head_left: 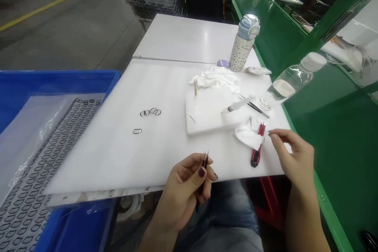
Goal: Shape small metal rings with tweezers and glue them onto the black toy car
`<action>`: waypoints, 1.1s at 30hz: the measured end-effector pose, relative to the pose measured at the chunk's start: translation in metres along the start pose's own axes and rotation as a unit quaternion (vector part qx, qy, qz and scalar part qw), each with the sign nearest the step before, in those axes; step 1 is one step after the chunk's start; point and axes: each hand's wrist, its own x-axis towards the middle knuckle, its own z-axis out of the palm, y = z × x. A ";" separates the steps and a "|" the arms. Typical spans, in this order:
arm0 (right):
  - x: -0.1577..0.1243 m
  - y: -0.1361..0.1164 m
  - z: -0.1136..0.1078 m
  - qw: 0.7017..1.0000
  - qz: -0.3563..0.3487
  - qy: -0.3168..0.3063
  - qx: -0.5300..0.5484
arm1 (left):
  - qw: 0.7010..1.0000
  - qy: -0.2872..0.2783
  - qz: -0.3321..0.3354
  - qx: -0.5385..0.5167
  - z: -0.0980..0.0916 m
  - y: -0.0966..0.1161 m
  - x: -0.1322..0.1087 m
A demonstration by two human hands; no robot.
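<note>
Black tweezers [204, 163] are sitting pinched between the fingers [201, 172] of the left hand [183, 193], while the right hand [295, 155] is hovering open, its fingers [273, 136] grasping nothing, just beside a red utility knife [257, 145] resting against a white cloth [249, 136]. Small dark rings [150, 112] are lying on the white worktop [118, 157], and a dotted bottle [243, 45] is standing farther off.

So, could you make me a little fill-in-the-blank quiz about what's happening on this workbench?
The left hand pinches a pair of black ____. The fingertips of the right hand are nearest a red-handled ____. The crate beside the left edge of the table is ____.

Missing words: tweezers; utility knife; blue.
</note>
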 end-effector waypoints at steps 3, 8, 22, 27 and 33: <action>0.031 -0.001 -0.008 0.995 0.032 -0.028 -0.090 | 0.999 0.021 0.009 0.043 -0.001 0.000 0.005; 0.052 -0.011 -0.006 0.964 0.074 -0.151 -0.204 | 0.998 0.046 -0.010 0.040 -0.001 0.003 0.013; 0.066 -0.023 0.017 0.954 -0.016 -0.159 -0.253 | 0.992 -0.080 -0.039 0.094 0.007 -0.001 0.032; 0.095 -0.029 0.048 0.924 -0.089 -0.187 -0.320 | 0.989 -0.051 0.018 0.139 0.001 -0.010 0.036; 0.102 -0.018 0.065 0.890 -0.054 -0.178 -0.416 | 0.985 -0.065 0.024 0.158 -0.001 -0.010 0.035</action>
